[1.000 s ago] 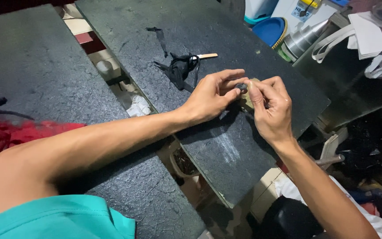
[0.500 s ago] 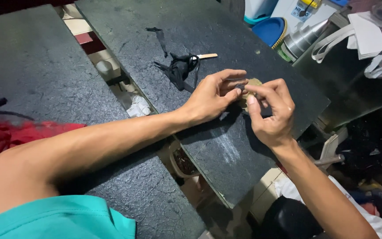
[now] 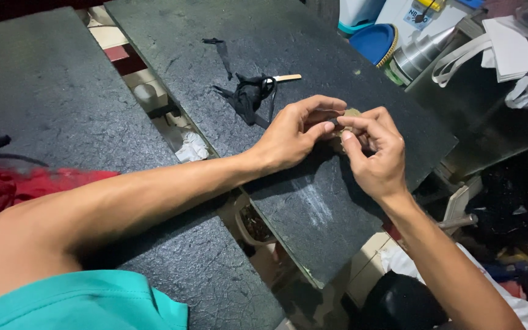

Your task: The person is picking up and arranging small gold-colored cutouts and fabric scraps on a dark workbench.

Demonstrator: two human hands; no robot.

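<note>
While pinched by both hands | small tan piece [image 3: 352,114] | speckled dark slab [image 3: 313,201]

I cannot make out the small tan object [image 3: 352,113]; my fingers [image 3: 362,125] hide most of it. The blue lid [image 3: 374,41] is cut off.

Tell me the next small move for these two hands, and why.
Probably turn the small tan piece slightly toward the camera: both the left hand and right hand pinch it above the dark slab, and fingers hide most of it.
</note>
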